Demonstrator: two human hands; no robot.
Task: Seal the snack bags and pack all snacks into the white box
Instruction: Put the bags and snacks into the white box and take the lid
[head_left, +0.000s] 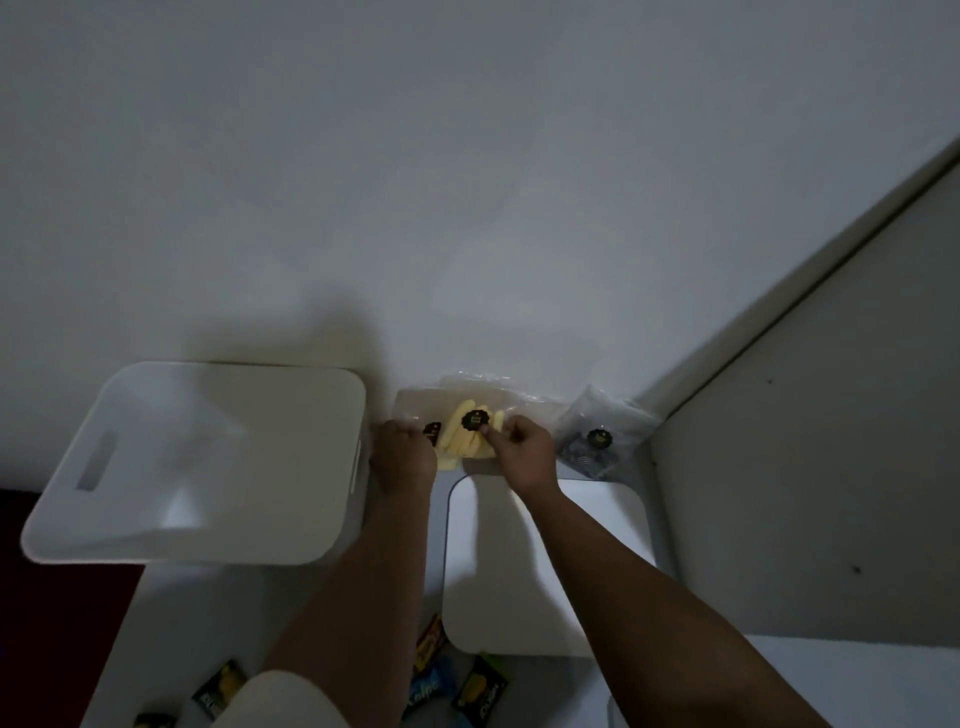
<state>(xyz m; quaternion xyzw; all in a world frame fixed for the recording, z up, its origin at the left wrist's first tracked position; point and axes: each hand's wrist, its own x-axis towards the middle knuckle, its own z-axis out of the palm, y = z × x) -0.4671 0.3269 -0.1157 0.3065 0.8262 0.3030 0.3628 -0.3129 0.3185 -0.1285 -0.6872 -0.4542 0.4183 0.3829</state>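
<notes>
Both hands work on a clear snack bag (470, 431) of pale yellow sticks that lies on the counter (171, 623) against the wall, between the white box (208, 462) and a second clear bag (597, 436) with dark contents. The left hand (402, 457) has its grip closed on the bag's left edge; the right hand (522, 452) pinches near the black round label, thumb and finger pressed together on the plastic. This looks like the sealing step, though in the dim light I cannot tell whether the closure is fully pressed shut. The box stands open and appears empty, its lid (540, 566) lying flat just beside it. Several small wrapped snacks (478, 693) wait near the front edge. Next, the seal needs running along its whole length, then lifting the bag left into the box.
</notes>
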